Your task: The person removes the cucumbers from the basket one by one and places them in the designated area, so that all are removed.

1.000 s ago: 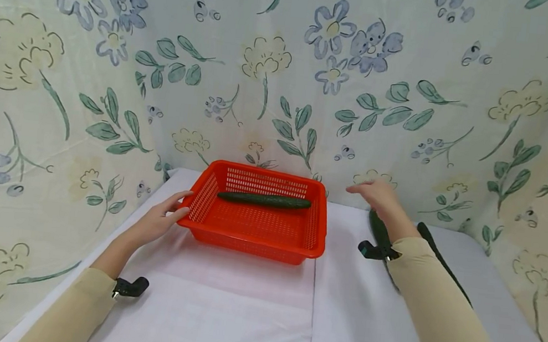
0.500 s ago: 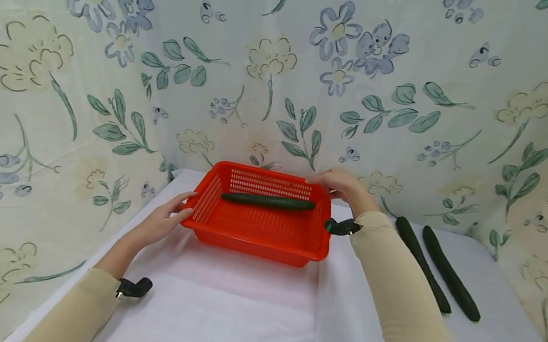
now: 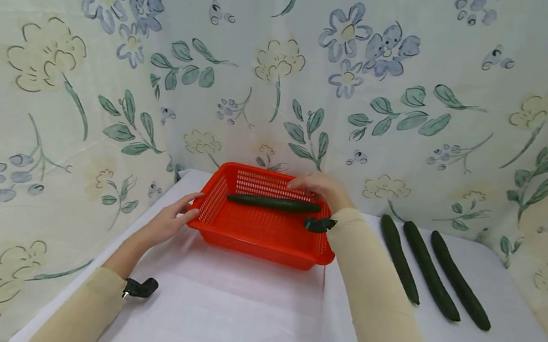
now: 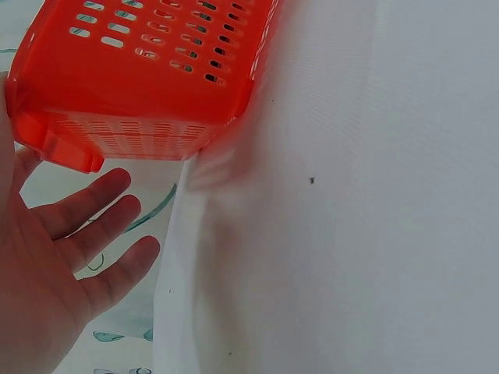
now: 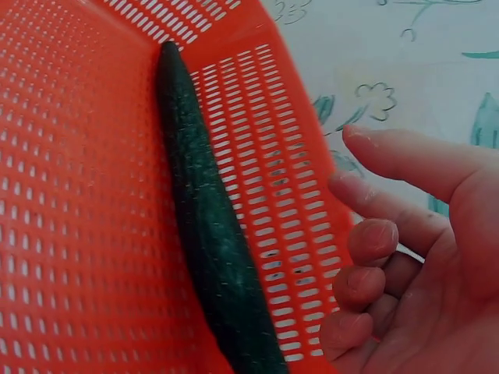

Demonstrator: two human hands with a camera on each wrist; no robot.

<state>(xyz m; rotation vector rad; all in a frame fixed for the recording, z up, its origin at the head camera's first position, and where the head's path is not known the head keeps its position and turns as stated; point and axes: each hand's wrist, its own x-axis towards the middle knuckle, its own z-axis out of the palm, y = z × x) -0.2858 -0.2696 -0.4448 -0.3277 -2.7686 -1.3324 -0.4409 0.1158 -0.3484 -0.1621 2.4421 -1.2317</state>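
Note:
A red plastic basket (image 3: 256, 241) with slotted walls stands on the white-covered table. One dark green cucumber (image 3: 273, 203) lies inside along its back wall; the right wrist view shows the cucumber (image 5: 207, 210) close up. My left hand (image 3: 168, 221) holds the basket's left rim between thumb and forefinger. In the left wrist view the other fingers (image 4: 97, 230) spread out below the rim. Over the back right corner of the basket is my right hand (image 3: 319, 190), near the cucumber's right end. Its fingers are loosely bent, with nothing in them.
Three more cucumbers lie side by side on the table right of the basket: the left one (image 3: 400, 259), the middle one (image 3: 431, 271) and the right one (image 3: 460, 280). A flowered curtain (image 3: 243, 78) hangs behind the table.
My right hand has moved left from above the loose cucumbers to over the basket's back right corner, uncovering all three. My left hand keeps its place on the rim. The head view has shifted slightly.

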